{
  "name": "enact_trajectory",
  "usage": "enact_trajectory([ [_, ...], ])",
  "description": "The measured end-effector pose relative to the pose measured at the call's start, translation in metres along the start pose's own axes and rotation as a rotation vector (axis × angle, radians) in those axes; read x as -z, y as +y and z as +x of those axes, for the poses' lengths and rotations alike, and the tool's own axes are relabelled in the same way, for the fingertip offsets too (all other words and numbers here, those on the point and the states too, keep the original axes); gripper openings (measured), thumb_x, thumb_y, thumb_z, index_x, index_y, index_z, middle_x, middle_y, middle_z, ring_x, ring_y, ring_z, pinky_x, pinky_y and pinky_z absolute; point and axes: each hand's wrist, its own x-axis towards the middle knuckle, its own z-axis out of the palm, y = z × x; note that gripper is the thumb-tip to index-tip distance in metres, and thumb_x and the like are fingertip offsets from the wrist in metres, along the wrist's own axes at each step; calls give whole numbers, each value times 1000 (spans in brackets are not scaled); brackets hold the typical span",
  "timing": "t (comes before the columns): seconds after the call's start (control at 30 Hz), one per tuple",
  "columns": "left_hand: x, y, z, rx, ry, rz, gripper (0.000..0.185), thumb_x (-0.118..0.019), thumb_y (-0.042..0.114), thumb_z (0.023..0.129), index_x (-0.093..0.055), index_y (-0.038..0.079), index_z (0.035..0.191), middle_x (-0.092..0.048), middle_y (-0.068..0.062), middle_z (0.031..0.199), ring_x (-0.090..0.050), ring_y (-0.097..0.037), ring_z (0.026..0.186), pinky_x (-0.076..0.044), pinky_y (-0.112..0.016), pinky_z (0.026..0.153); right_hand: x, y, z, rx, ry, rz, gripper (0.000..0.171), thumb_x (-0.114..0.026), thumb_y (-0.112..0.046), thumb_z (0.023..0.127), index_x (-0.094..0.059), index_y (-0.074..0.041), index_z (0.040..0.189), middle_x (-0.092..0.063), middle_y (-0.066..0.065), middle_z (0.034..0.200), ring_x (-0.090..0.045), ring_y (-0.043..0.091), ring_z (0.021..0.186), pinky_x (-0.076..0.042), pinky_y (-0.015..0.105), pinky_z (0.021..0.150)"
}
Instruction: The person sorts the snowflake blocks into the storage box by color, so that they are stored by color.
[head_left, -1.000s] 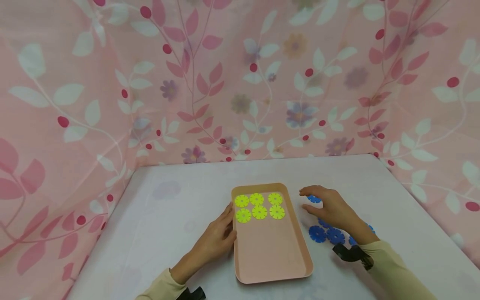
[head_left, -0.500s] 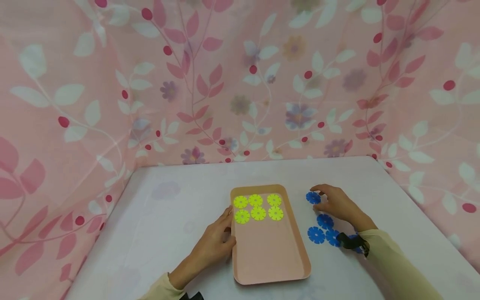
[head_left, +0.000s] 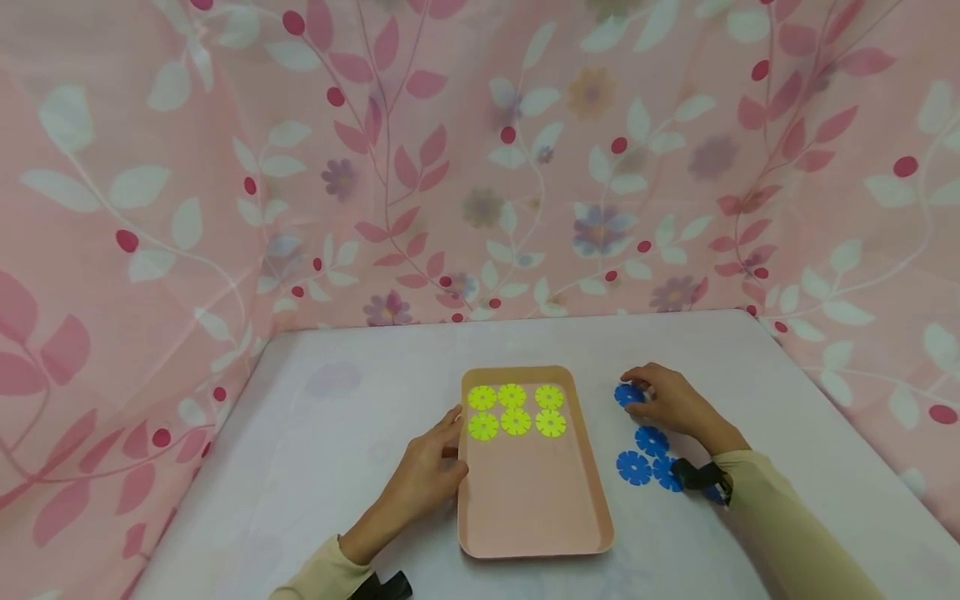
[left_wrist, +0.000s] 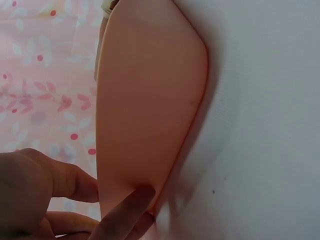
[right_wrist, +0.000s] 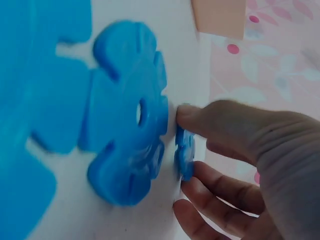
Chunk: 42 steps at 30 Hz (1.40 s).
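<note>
My right hand (head_left: 673, 402) pinches a blue notched plastic disc (head_left: 627, 394) by its edges at the table, right of the tray; in the right wrist view, the thumb and fingers lie at opposite edges of this disc (right_wrist: 185, 152). My left hand (head_left: 420, 473) rests against the left side of a pink tray (head_left: 536, 508). In the left wrist view its fingers touch the tray's outer wall (left_wrist: 150, 100). Several yellow-green notched discs (head_left: 515, 422) lie in two rows at the tray's far end.
Several more blue discs (head_left: 634, 467) lie on the white table (head_left: 337, 433) below my right hand, partly hidden by the black wrist strap (head_left: 701, 477). Pink floral cloth (head_left: 480, 167) hangs behind and along both sides.
My right hand has come down around the far blue disc and taken it between thumb and fingers. The tray has turned slightly, its near end shifting left. My left hand stays at its side.
</note>
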Motion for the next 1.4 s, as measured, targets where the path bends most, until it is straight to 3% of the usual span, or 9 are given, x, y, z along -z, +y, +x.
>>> enact_trajectory([
  [0.13, -2, -3, 0, 4, -3, -1, 63, -61, -7, 89, -47, -9, 150, -36, -26, 160, -74, -30, 101, -60, -28, 79, 1, 0, 0, 11, -8, -42, 38, -87, -12, 85, -72, 1, 118, -63, 12, 107, -59, 25, 89, -58, 49, 84],
  [0.3, -1, -8, -4, -94, -40, -20, 62, -61, -8, 93, -45, -6, 153, -32, -27, 162, -69, -36, 114, -57, -40, 92, 3, 0, -1, 17, -25, -71, 33, -85, -13, 85, -75, 2, 113, -62, 18, 115, -62, 26, 91, -59, 47, 84],
  [0.43, 1, -10, -6, -133, -88, -45, 67, -63, -9, 93, -41, -4, 156, -26, -28, 164, -59, -40, 127, -55, -43, 95, 4, -2, -3, 4, -37, -70, 34, -85, -14, 85, -75, 2, 114, -64, 20, 118, -63, 28, 93, -59, 48, 86],
  [0.67, 1, -10, -5, -130, -141, -73, 73, -64, -10, 92, -34, -5, 158, -19, -28, 166, -32, -39, 148, -46, -43, 104, 8, -7, -6, 3, -10, -43, 34, -85, -11, 86, -74, 2, 115, -66, 18, 117, -63, 27, 89, -61, 45, 79],
  [1.1, -5, -2, 4, -87, -48, -62, 67, -57, -13, 85, -46, -8, 151, -28, -30, 162, -35, -38, 147, -46, -42, 104, 16, -33, -13, 52, 107, 5, 35, -89, -13, 83, -75, -2, 114, -69, 10, 109, -65, 26, 92, -62, 43, 76],
  [1.4, -6, -1, 6, -67, -33, -57, 66, -57, -14, 85, -45, -10, 150, -28, -29, 162, -35, -38, 147, -45, -41, 105, 3, -56, -15, 146, -15, 57, 34, -86, -12, 85, -76, -6, 117, -68, 5, 110, -64, 21, 94, -61, 41, 77],
])
